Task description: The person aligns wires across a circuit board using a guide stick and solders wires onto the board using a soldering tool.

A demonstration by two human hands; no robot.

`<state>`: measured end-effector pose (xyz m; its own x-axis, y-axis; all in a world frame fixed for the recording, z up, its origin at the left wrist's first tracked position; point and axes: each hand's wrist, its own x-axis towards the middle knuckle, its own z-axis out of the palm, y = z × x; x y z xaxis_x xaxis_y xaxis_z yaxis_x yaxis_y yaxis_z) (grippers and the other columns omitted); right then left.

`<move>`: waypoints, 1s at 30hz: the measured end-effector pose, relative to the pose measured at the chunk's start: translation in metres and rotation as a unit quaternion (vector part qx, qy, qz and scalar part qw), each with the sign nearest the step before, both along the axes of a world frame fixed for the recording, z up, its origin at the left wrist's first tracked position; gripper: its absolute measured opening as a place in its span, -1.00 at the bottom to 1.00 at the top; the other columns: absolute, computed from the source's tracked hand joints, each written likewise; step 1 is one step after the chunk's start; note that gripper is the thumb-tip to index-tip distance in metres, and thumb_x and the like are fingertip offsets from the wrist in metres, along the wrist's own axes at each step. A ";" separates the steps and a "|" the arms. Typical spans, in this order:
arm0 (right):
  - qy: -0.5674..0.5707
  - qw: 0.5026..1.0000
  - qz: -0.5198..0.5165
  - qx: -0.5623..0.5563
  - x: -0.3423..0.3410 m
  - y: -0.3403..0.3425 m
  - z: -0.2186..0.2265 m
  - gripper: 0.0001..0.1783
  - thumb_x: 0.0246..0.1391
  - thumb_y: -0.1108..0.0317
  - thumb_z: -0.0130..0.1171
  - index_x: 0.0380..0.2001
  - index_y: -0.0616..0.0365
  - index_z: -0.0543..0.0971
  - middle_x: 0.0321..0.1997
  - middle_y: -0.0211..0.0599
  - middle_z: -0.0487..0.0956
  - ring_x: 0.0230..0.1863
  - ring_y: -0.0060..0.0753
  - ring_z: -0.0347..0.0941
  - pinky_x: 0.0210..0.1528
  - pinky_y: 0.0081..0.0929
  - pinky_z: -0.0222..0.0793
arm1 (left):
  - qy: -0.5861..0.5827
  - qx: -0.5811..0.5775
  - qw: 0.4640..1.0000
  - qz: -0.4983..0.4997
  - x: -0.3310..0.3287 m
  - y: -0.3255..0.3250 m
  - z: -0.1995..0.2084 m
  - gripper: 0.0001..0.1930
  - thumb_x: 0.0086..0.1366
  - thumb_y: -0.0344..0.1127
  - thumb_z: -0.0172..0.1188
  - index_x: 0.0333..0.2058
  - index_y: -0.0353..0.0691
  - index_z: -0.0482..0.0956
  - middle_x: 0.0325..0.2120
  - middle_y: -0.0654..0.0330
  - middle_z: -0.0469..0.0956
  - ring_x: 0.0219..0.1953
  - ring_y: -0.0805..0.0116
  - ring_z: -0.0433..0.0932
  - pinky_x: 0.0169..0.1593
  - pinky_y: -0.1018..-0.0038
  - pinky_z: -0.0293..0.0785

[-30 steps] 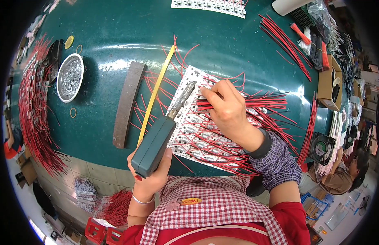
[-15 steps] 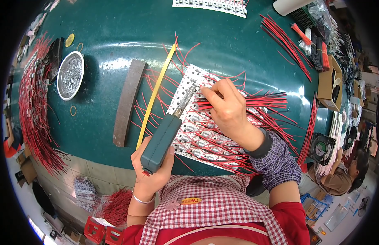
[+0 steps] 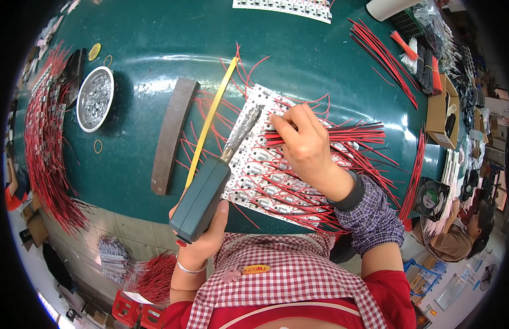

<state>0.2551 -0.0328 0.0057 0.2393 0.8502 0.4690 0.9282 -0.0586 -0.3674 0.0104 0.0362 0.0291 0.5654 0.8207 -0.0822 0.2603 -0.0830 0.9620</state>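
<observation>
My left hand (image 3: pixel 209 240) is wrapped round the dark green body of a soldering iron (image 3: pixel 201 198). Its thick, silvery, crusted tip lies over the upper left part of a white circuit board panel (image 3: pixel 244 143), just left of my right fingers; whether it touches the board I cannot tell. My right hand (image 3: pixel 306 149) is closed in a pinch at the panel's upper part, on a bundle of red and black wires (image 3: pixel 359 133) that fans out to the right beneath the palm. Rows of red wires (image 3: pixel 282 189) cross the panel's lower half.
A brown bar (image 3: pixel 174 137) and a yellow strip (image 3: pixel 212 116) lie left of the panel. Farther left are a white bowl of silvery bits (image 3: pixel 95 100) and a heap of red-wired pieces (image 3: pixel 46 142). Loose wires (image 3: pixel 383 55), a carton (image 3: pixel 442 118) and a fan (image 3: pixel 431 198) are on the right.
My left hand and the soldering iron have shifted down and to the left, so the tip sits slightly lower and farther from my right fingertips. My right hand stays almost still.
</observation>
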 end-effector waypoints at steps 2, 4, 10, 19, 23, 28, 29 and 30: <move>0.002 1.000 -0.005 -0.011 -0.001 0.000 0.002 -0.50 -0.41 0.75 0.15 -0.23 0.30 0.64 -0.42 -0.23 0.41 -0.39 -0.23 0.40 -0.44 -0.31 0.36 | -0.024 -0.013 0.999 0.024 0.002 0.000 0.006 -0.72 0.04 -0.55 0.36 -0.21 -0.41 0.63 -0.41 0.06 0.62 -0.45 0.26 0.61 -0.33 0.44 0.52; -0.005 1.000 -0.002 -0.016 0.002 -0.002 0.003 -0.57 -0.31 0.67 0.18 -0.22 0.29 0.63 -0.39 -0.25 0.42 -0.35 -0.25 0.41 -0.43 -0.34 0.37 | -0.009 -0.013 1.000 0.021 -0.001 -0.001 0.004 -0.73 0.06 -0.53 0.37 -0.21 -0.40 0.63 -0.40 0.07 0.62 -0.45 0.28 0.61 -0.33 0.44 0.52; -0.041 0.999 -0.001 0.034 0.002 -0.014 0.023 -0.46 -0.25 0.61 0.21 -0.05 0.24 0.65 -0.39 -0.32 0.42 -0.36 -0.31 0.42 -0.40 -0.38 0.35 | 0.008 -0.039 0.998 0.053 -0.009 -0.005 0.003 -0.75 0.11 -0.47 0.41 -0.22 -0.39 0.64 -0.41 0.13 0.64 -0.46 0.39 0.59 -0.35 0.45 0.51; -0.008 0.998 -0.039 -0.052 -0.017 -0.008 0.009 -0.14 -0.41 0.79 0.09 0.16 0.22 0.53 -0.30 -0.19 0.35 -0.32 -0.17 0.34 -0.31 -0.27 0.37 | -0.022 -0.014 0.999 0.030 -0.001 0.003 0.008 -0.79 0.08 -0.54 0.38 -0.27 -0.41 0.64 -0.43 0.15 0.62 -0.48 0.45 0.56 -0.39 0.51 0.48; 0.040 0.995 -0.040 -0.082 -0.021 -0.015 0.010 -0.17 -0.46 0.78 0.09 0.09 0.19 0.59 -0.34 -0.21 0.37 -0.33 -0.20 0.41 -0.37 -0.28 0.39 | -0.037 0.011 0.999 0.014 -0.003 0.004 0.006 -0.78 0.07 -0.56 0.36 -0.26 -0.44 0.63 -0.43 0.13 0.61 -0.48 0.43 0.56 -0.39 0.52 0.48; 0.024 0.999 -0.029 -0.030 -0.018 -0.009 0.007 -0.25 -0.47 0.76 0.11 0.00 0.22 0.64 -0.35 -0.24 0.43 -0.36 -0.24 0.46 -0.41 -0.30 0.42 | -0.033 -0.002 0.999 0.014 -0.003 0.004 0.005 -0.77 0.07 -0.57 0.36 -0.26 -0.44 0.63 -0.43 0.12 0.60 -0.49 0.41 0.55 -0.39 0.51 0.47; 0.018 0.999 -0.026 -0.026 -0.018 -0.008 0.006 -0.28 -0.47 0.76 0.11 -0.03 0.22 0.64 -0.35 -0.24 0.44 -0.37 -0.24 0.46 -0.43 -0.30 0.41 | -0.038 0.014 0.999 0.007 -0.003 0.004 0.005 -0.77 0.06 -0.57 0.36 -0.25 -0.45 0.62 -0.43 0.11 0.59 -0.49 0.41 0.54 -0.39 0.51 0.47; 0.012 0.999 -0.023 -0.021 -0.018 -0.007 0.006 -0.30 -0.47 0.75 0.11 -0.05 0.23 0.65 -0.34 -0.25 0.46 -0.39 -0.24 0.46 -0.44 -0.31 0.41 | -0.038 0.014 0.999 0.007 -0.004 0.004 0.005 -0.77 0.06 -0.57 0.36 -0.25 -0.45 0.62 -0.43 0.11 0.59 -0.49 0.41 0.54 -0.39 0.51 0.47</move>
<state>0.2374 -0.0401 0.0120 0.2887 0.8568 0.4273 0.9153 -0.1160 -0.3856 0.0068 0.0398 0.0337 0.5574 0.8301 -0.0158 0.1873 -0.1072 0.9764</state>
